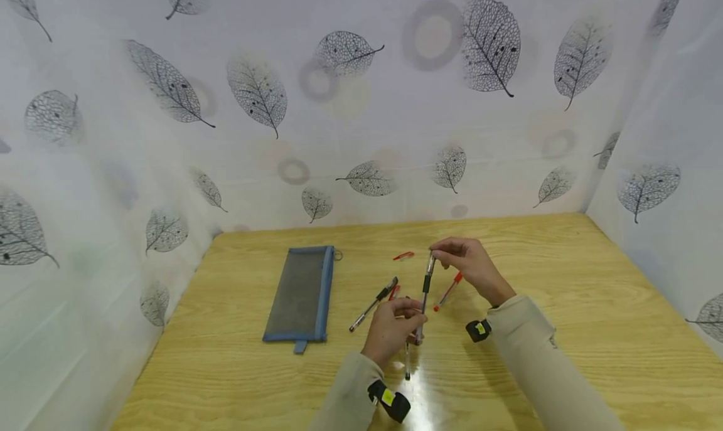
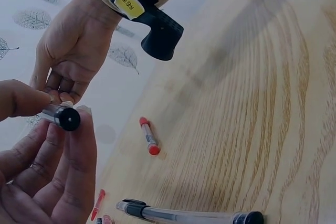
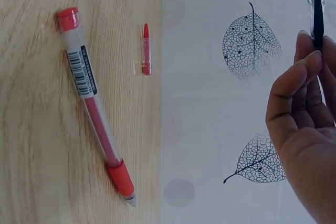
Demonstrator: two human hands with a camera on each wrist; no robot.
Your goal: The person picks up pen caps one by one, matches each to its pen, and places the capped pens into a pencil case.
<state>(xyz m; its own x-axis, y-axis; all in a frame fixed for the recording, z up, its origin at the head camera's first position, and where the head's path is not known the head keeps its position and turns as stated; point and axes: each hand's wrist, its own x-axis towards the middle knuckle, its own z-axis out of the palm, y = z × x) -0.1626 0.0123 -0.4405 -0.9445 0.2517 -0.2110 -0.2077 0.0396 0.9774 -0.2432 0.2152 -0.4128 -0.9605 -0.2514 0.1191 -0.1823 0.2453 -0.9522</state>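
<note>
Both hands hold one black gel pen (image 1: 426,285) above the table, standing nearly upright. At its lower end, my left hand (image 1: 390,330) pinches the clear barrel between thumb and fingers; the black end plug (image 2: 69,119) shows in the left wrist view. My right hand (image 1: 471,268) pinches the upper end, where a clear cap with a dark clip (image 3: 317,19) appears in the right wrist view. Whether the cap sits fully on, I cannot tell. An uncapped red pen (image 3: 97,108) lies beneath the right hand. A loose red cap (image 3: 146,51) lies farther back.
A grey mesh zip pouch (image 1: 296,293) with blue edges lies left of the hands. Another black pen (image 1: 374,304) rests between pouch and left hand, near a red piece (image 1: 394,293). A further clear pen (image 1: 407,363) shows partly below the left hand. Leaf-printed curtains surround the wooden table (image 1: 214,356).
</note>
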